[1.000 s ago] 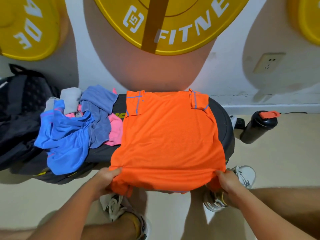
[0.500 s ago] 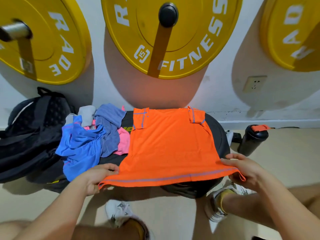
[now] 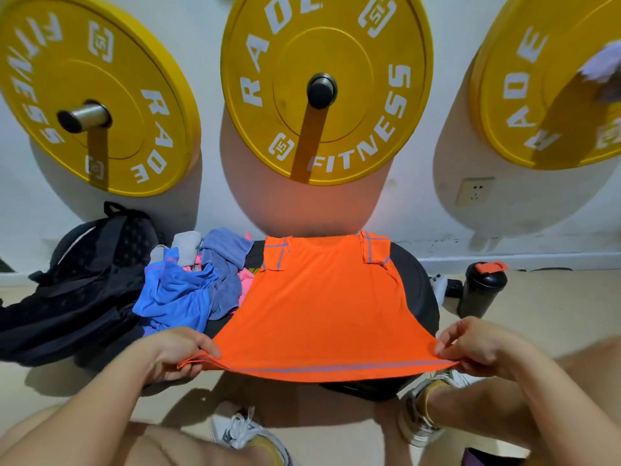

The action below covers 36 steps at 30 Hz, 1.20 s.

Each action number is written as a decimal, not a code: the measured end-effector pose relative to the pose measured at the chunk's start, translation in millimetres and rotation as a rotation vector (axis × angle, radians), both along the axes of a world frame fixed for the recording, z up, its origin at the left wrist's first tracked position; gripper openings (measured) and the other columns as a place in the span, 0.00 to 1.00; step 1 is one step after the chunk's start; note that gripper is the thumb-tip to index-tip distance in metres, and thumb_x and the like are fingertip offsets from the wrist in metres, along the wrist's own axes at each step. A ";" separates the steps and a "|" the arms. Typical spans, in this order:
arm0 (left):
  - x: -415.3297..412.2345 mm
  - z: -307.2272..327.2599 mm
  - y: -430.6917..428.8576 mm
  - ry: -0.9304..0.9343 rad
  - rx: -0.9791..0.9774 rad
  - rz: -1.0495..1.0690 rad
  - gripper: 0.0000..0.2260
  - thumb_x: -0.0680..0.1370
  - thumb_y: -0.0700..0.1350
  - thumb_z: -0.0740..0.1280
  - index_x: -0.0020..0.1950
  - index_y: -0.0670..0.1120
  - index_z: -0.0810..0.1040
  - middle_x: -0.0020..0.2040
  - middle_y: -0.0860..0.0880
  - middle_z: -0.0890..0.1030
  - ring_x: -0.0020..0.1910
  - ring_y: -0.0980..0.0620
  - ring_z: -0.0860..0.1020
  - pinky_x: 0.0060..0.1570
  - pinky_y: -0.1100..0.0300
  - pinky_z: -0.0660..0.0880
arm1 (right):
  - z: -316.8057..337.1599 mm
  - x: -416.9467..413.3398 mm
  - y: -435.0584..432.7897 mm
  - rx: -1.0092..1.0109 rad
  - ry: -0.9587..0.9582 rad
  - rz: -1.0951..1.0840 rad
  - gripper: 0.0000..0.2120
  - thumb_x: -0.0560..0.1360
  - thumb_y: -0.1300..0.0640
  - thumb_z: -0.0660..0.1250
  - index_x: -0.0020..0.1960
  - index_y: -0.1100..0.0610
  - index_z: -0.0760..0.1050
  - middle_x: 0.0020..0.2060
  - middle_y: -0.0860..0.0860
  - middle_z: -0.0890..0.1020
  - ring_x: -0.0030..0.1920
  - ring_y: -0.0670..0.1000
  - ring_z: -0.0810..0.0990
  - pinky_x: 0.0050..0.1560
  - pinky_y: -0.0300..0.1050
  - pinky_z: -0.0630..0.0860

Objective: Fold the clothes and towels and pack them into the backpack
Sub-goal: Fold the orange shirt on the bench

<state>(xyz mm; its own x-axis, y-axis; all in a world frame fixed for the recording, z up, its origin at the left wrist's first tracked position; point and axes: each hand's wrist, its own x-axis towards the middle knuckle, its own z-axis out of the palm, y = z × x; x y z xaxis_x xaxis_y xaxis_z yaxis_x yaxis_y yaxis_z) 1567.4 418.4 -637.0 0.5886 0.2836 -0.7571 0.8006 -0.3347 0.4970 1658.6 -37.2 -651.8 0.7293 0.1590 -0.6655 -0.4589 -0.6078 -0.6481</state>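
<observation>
**Hem up, fold lies dead ahead**

Head view: the left hand and right hand each pinch a hem corner of the orange shirt, fingers curled tight on the cloth, the hem raised off the surface. The shirt runs straight away from the fingers, collar at the far end, sleeves folded in. Neither hand is nearer. The likely fold is forward, hem to collar, and that path looks open. Beyond the left fingers the clothes pile crowds the shirt's edge, with the backpack farther out. The bottle stands well apart beyond the right fingers.
</observation>
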 end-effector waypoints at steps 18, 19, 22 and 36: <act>42.6 44.3 35.3 -0.443 -0.462 0.134 0.27 0.61 0.23 0.67 0.58 0.39 0.79 0.53 0.39 0.83 0.48 0.45 0.83 0.44 0.61 0.80 | 42.8 55.6 -0.9 0.665 0.054 -0.156 0.28 0.60 0.74 0.72 0.59 0.64 0.77 0.52 0.59 0.84 0.48 0.51 0.85 0.36 0.39 0.81; 54.4 43.1 41.5 -0.440 -0.429 0.093 0.29 0.59 0.23 0.63 0.59 0.39 0.78 0.54 0.39 0.82 0.50 0.43 0.83 0.45 0.59 0.79 | 44.5 66.4 2.8 0.649 0.051 -0.168 0.24 0.65 0.77 0.66 0.60 0.65 0.76 0.52 0.60 0.84 0.47 0.51 0.85 0.36 0.39 0.81; 95.4 36.3 58.3 -0.432 -0.249 -0.006 0.30 0.58 0.25 0.59 0.58 0.39 0.78 0.53 0.38 0.83 0.51 0.43 0.82 0.45 0.58 0.78 | 40.0 104.5 14.3 0.505 -0.005 -0.178 0.16 0.75 0.78 0.56 0.56 0.67 0.75 0.44 0.62 0.83 0.34 0.49 0.84 0.25 0.36 0.75; 280.4 -75.4 80.0 -0.624 -0.074 0.084 0.12 0.75 0.46 0.68 0.44 0.36 0.83 0.41 0.40 0.84 0.37 0.48 0.78 0.36 0.60 0.74 | -74.2 293.9 83.4 0.157 -0.656 -0.457 0.15 0.78 0.55 0.65 0.34 0.55 0.78 0.24 0.44 0.76 0.27 0.43 0.71 0.31 0.41 0.69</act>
<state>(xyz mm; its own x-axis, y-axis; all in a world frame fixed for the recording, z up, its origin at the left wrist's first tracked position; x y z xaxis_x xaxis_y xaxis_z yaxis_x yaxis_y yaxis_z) 1847.9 498.4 -712.4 0.9037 0.3078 -0.2978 0.3744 -0.2305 0.8981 1952.4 46.2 -725.9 0.9783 -0.1930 -0.0753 -0.1373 -0.3320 -0.9332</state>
